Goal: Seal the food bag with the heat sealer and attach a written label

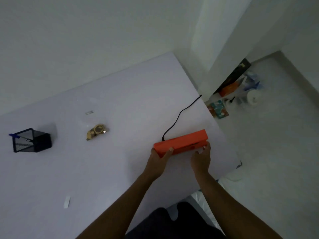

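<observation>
An orange heat sealer (pixel 183 142) lies on the white table (pixel 86 169) near its right edge, with a black cord (pixel 179 114) running from its back over the table edge. My left hand (pixel 159 158) grips the sealer's left end, thumb on top. My right hand (pixel 201 156) holds its right end, fingers curled round the front corner. A clear food bag (pixel 96 131) with brown snacks inside lies flat on the table, well to the left of the sealer. A small white label strip (pixel 67 202) lies near the table's front edge.
A black mesh pen holder (pixel 32 140) with a blue pen stands at the far left. Boxes, packets and a white roll (pixel 252 99) clutter the floor by the wall at right. My dark-clothed lap (pixel 172 221) shows below the table.
</observation>
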{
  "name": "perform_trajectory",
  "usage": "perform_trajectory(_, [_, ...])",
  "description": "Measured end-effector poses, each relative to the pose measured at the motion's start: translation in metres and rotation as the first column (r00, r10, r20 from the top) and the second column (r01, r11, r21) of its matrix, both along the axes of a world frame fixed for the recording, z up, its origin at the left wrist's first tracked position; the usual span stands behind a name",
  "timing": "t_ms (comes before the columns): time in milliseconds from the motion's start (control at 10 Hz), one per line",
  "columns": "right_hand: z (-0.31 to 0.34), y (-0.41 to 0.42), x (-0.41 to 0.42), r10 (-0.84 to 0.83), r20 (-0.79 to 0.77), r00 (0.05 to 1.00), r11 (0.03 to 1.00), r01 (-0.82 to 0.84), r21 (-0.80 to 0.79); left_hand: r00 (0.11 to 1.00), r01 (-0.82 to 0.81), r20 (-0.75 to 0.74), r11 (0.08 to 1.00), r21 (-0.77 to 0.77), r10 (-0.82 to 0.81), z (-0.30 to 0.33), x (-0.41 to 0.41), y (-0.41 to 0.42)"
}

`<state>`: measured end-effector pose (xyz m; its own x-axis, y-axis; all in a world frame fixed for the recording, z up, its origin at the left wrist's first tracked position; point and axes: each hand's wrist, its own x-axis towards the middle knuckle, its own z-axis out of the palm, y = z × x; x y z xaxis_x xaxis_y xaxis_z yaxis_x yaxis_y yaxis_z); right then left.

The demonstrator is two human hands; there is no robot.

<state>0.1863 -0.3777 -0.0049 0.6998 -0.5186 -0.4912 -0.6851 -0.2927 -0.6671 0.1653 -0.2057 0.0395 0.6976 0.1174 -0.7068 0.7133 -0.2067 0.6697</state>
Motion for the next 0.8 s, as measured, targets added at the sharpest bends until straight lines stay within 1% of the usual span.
perform_trajectory(100, [0.000,0.008,0.032,0.077,0.022,0.997,0.997,-0.077,0.008,0.993,-0.113,0.020,0.993,0.025,0.113,-0.002,0.022,0.003])
perform_trajectory(200, [0.003,0.019,0.073,0.187,0.014,0.982,0.982,-0.188,0.035,0.967,-0.247,0.067,0.968,0.046,0.244,-0.003,0.052,0.016])
perform_trajectory(300, [0.006,0.035,0.118,0.290,0.003,0.957,0.953,-0.289,0.088,0.945,-0.315,0.116,0.947,0.064,0.306,-0.001,0.089,0.034])
perform_trajectory(400, [0.010,0.054,0.157,0.396,0.011,0.918,0.914,-0.396,0.092,0.931,-0.354,0.123,0.933,0.070,0.344,0.002,0.124,0.055])
perform_trajectory(500, [0.013,0.067,0.189,0.493,-0.004,0.870,0.867,-0.491,0.084,0.929,-0.364,0.095,0.929,0.063,0.358,0.001,0.151,0.080])
perform_trajectory(600, [0.014,0.068,0.215,0.610,-0.032,0.791,0.791,-0.607,0.078,0.931,-0.359,0.090,0.932,0.053,0.354,-0.005,0.171,0.103])
perform_trajectory(700, [0.030,0.064,0.225,0.724,-0.067,0.687,0.689,-0.725,0.017,0.942,-0.332,0.080,0.941,0.059,0.327,0.003,0.179,0.113])
perform_trajectory(800, [0.045,0.053,0.231,0.764,-0.113,0.636,0.636,-0.771,-0.039,0.962,-0.270,0.076,0.956,0.112,0.263,0.011,0.174,0.115])
